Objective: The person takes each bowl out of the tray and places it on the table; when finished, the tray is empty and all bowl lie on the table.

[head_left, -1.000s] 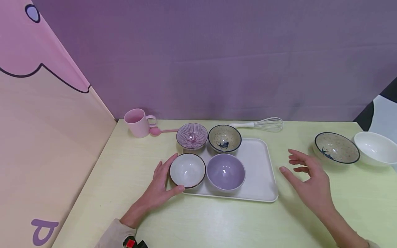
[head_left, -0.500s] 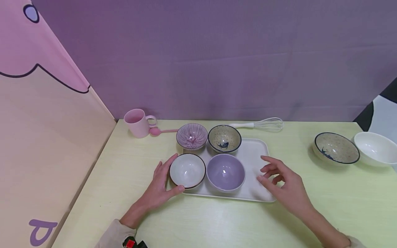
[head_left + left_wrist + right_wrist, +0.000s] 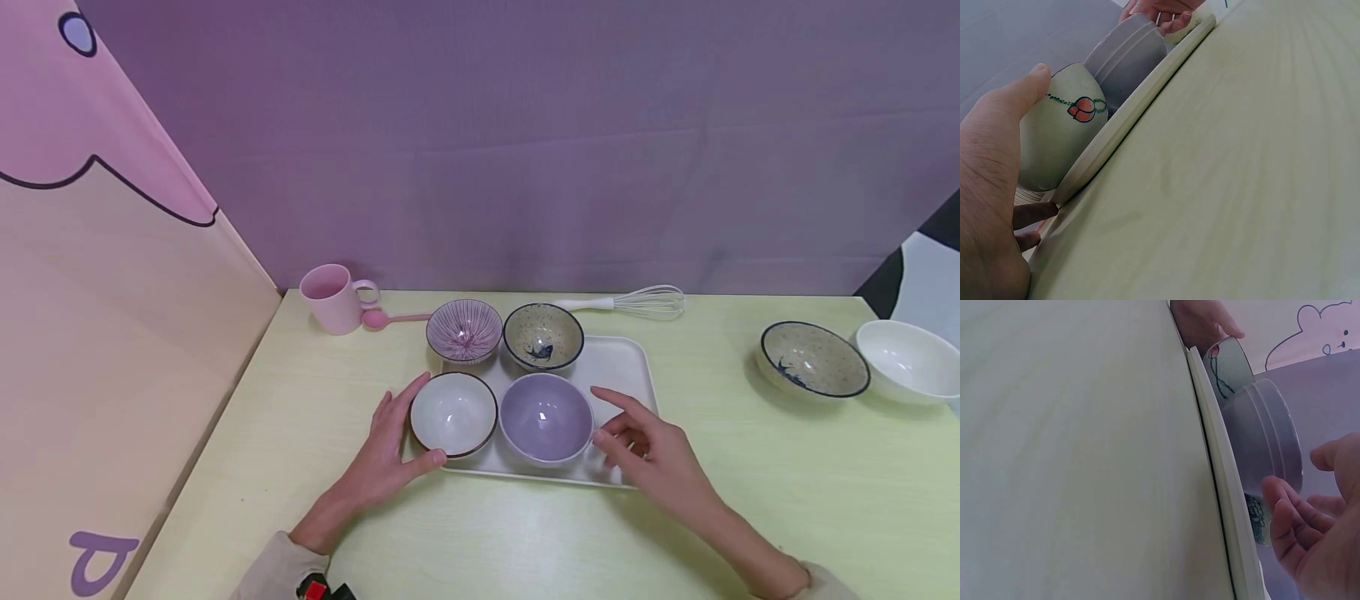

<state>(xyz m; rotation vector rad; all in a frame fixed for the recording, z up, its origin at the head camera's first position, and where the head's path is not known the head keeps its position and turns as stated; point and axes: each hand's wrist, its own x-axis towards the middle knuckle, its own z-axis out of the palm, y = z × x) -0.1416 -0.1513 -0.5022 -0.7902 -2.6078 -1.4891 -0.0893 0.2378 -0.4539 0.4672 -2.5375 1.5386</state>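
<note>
My left hand [image 3: 390, 450] grips the left side of a white bowl [image 3: 453, 414] with a brown rim, thumb at the near edge. A red and green painted motif shows on this bowl's outside in the left wrist view. Touching distance to its right, a plain purple bowl [image 3: 546, 417] stands upright on the white tray [image 3: 626, 367]. My right hand [image 3: 660, 458] is beside the purple bowl, thumb tip right at its rim, fingers loosely bent and holding nothing. Behind stand a purple-striped bowl [image 3: 464, 331] and a speckled bowl [image 3: 543, 336] with a dark blue rim.
A pink mug [image 3: 333, 300] and a pink spoon [image 3: 378, 318] lie toward the back left. Along the back edge is a whisk [image 3: 645, 301]. At the far right sit another speckled bowl [image 3: 813, 358] and a white bowl [image 3: 909, 361]. A purple backdrop [image 3: 562, 167] rises behind the table.
My right hand has moved left, from beside the tray's right edge to the purple bowl's right side. My left hand and the bowls have stayed in place.
</note>
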